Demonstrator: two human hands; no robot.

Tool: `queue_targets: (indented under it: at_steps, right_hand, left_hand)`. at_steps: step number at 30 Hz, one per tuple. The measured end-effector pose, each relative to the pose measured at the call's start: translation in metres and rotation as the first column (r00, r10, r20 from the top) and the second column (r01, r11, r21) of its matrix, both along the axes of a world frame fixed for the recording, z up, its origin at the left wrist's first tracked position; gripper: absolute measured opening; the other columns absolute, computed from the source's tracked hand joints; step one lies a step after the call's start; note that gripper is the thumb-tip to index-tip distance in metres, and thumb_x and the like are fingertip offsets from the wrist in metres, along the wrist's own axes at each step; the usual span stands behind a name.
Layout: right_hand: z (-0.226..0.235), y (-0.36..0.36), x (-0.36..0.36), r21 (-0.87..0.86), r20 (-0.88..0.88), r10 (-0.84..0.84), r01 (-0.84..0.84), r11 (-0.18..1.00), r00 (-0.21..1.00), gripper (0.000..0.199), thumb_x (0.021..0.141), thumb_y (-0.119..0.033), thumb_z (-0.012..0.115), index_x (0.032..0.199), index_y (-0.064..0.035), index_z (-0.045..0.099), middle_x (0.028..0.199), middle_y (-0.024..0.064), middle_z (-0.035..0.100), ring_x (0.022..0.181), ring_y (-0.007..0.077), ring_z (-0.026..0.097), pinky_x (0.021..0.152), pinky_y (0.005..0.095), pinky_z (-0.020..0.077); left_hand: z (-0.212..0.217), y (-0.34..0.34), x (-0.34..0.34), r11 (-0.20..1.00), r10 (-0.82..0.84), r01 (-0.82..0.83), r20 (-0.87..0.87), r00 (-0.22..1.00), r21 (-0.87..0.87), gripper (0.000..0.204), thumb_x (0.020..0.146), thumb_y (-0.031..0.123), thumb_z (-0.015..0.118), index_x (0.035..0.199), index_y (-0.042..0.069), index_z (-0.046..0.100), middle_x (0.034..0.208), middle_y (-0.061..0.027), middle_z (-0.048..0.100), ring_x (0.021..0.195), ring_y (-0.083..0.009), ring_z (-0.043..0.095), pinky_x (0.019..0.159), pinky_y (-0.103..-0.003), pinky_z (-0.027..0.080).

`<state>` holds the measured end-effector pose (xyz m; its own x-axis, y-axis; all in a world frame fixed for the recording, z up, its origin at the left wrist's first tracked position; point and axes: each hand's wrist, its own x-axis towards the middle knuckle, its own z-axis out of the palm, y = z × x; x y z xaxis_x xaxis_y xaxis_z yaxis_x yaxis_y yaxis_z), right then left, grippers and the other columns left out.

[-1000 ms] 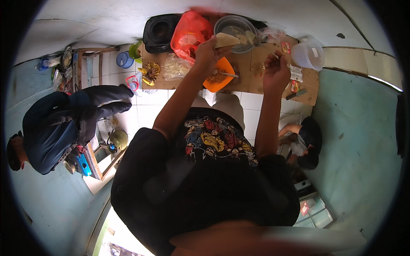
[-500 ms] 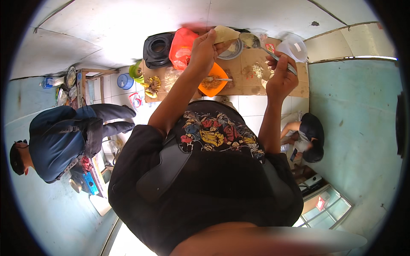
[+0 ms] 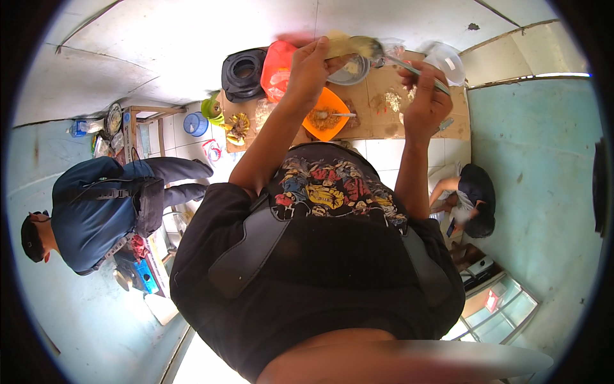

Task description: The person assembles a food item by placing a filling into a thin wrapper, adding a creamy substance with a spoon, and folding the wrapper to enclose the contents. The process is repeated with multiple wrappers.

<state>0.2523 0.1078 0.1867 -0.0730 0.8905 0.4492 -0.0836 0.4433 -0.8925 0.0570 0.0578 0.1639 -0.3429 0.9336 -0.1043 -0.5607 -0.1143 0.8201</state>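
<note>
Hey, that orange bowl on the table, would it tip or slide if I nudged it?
The orange bowl looks like thin plastic, so probably light and apt to slide on the brown table. A spoon leans over its rim, which might tilt it; the food inside likely steadies it somewhat.

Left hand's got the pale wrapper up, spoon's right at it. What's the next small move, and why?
Probably tip the spoon so its load drops onto the pale wrapper. The right hand holds the spoon's handle with the bowl already at the wrapper's edge, and the left hand holds the wrapper raised above the metal bowl, so spills would likely land there.
</note>
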Motion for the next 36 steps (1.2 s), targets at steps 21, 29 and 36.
queue_targets:
  at_steps: [21,29,36]
  right_hand:
    - [-0.059,0.055,0.012,-0.247,-0.092,-0.131,0.105,0.963,0.987,0.035,0.106,-0.028,0.056,0.105,0.0043,0.071,0.082,0.0109,0.075,0.065,0.0105,0.062,0.063,0.0258,0.0482]
    - [-0.306,0.142,-0.001,-0.438,0.497,-0.076,0.325,0.838,0.865,0.032,0.103,-0.024,0.058,0.11,0.0032,0.073,0.087,0.0122,0.079,0.066,0.0132,0.07,0.058,0.0284,0.0539]
    - [-0.441,0.204,-0.052,-0.304,0.556,-0.167,0.386,0.871,0.814,0.035,0.101,-0.029,0.061,0.109,0.0014,0.076,0.088,0.0105,0.079,0.076,0.0204,0.076,0.065,0.0341,0.0599]
  left_hand:
    - [-0.013,-0.012,-0.027,0.982,0.149,-0.16,0.11,0.983,0.098,0.046,0.111,0.025,0.046,0.129,-0.015,0.055,0.13,-0.0256,0.064,0.121,-0.038,0.065,0.11,-0.049,0.052]
    - [-0.048,-0.044,-0.066,0.989,0.148,-0.141,0.253,0.956,-0.044,0.047,0.111,0.025,0.044,0.135,-0.016,0.049,0.138,-0.0277,0.057,0.131,-0.0425,0.057,0.116,-0.054,0.046]
    - [-0.063,-0.061,-0.093,0.977,0.136,-0.091,0.236,0.962,-0.193,0.052,0.111,0.028,0.045,0.14,-0.015,0.04,0.143,-0.0313,0.051,0.135,-0.0481,0.052,0.118,-0.057,0.042]
